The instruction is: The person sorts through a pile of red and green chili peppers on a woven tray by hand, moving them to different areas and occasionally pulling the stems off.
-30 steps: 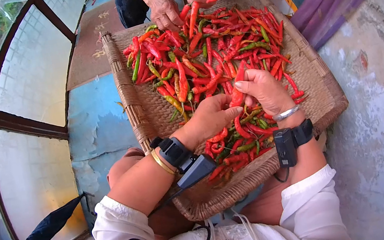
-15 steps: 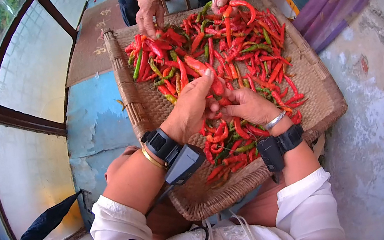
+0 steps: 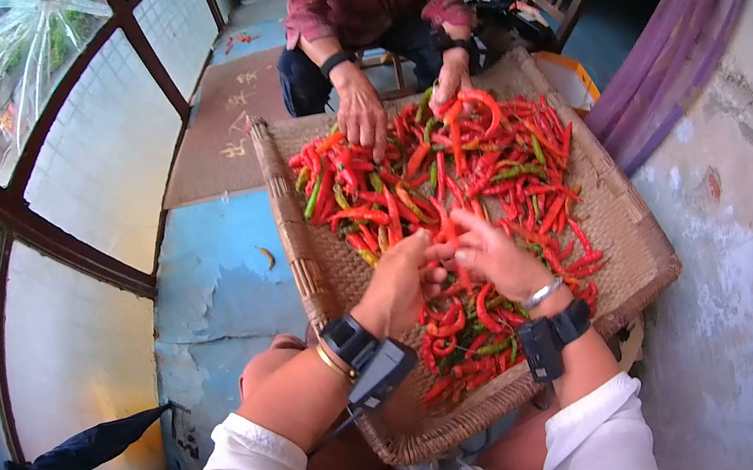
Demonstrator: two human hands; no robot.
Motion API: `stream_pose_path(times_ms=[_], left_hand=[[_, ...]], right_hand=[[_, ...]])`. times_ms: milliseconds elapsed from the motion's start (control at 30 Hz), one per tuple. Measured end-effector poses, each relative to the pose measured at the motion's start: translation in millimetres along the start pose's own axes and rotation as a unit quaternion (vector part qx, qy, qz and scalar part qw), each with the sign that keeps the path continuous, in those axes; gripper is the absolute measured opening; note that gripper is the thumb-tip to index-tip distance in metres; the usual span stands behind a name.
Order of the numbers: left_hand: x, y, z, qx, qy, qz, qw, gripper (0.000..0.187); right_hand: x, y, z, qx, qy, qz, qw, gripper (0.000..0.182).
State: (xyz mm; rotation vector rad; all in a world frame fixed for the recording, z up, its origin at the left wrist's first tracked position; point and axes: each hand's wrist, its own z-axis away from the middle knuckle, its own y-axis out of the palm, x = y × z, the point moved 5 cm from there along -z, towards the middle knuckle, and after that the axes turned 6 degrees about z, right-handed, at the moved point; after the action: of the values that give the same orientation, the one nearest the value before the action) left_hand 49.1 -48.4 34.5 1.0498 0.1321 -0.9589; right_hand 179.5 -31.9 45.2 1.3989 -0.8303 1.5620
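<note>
Fingers curl loosely on the left hand (image 3: 397,285), half spread on the right hand (image 3: 503,266); between them, a red chilli (image 3: 448,225), whether gripped I cannot tell. Handling it seems the step, next needing a steady pinch. Beyond both: the chilli heap (image 3: 508,175).

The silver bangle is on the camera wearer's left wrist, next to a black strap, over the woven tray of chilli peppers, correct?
Not quite: the head view shows the silver bangle on the right wrist. It does sit next to a black strap, over the woven tray of chilli peppers.
</note>
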Motion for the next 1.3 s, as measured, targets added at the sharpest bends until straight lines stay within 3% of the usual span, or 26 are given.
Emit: stream_pose_path(times_ms=[33,67,133,200,267,533,800,967,1067,1133,1167,1300], left_hand=[[-1.6,3.9,1.8,0.034,0.014,-0.002,0.999,0.023],[-4.0,5.1,0.5,0.037,0.019,-0.004,0.999,0.023],[-5.1,0.2,-0.6,0.000,0.071,-0.007,0.997,0.023],[-6.1,-1.9,-0.6,-0.022,0.093,0.007,0.995,0.022],[-7.7,-1.5,1.8,-0.028,0.097,-0.010,0.995,0.023],[0.3,12.8,-1.5,0.035,0.071,-0.053,0.995,0.014],[8.7,21.7,-3.8,0.053,0.039,-0.132,0.989,0.013],[15.9,24.9,-12.5,0.087,0.053,-0.199,0.975,0.011],[23.1,26.8,-16.0,0.110,0.074,-0.269,0.954,0.014],[23.4,29.3,-15.4,0.124,0.114,-0.364,0.916,0.018],[26.1,27.2,-16.8,0.124,0.114,-0.365,0.916,0.018],[30.7,25.7,-16.2,0.140,0.149,-0.429,0.880,0.024]], right_hand=[[7.9,5.0,2.0,0.053,0.021,0.062,0.996,0.052],[8.5,4.2,3.1,0.034,0.034,0.086,0.995,0.047],[10.6,-13.8,3.0,-0.022,0.012,0.295,0.955,0.039],[21.4,-31.7,8.7,-0.054,-0.002,0.567,0.822,0.032],[3.8,-56.9,17.0,-0.070,0.101,0.705,0.699,0.026],[-40.4,-88.5,15.9,-0.024,0.198,0.766,0.611,0.026],[-50.4,-92.2,14.5,-0.030,0.190,0.762,0.618,0.017],[-6.1,-71.2,20.9,-0.051,0.146,0.771,0.617,0.015],[18.7,-60.9,27.2,-0.102,0.118,0.736,0.659,0.015],[28.6,-55.8,29.2,-0.125,0.096,0.627,0.763,0.017],[27.8,-55.4,29.8,-0.125,0.096,0.627,0.763,0.017],[31.7,-45.9,30.3,-0.111,0.034,0.510,0.852,0.020]])
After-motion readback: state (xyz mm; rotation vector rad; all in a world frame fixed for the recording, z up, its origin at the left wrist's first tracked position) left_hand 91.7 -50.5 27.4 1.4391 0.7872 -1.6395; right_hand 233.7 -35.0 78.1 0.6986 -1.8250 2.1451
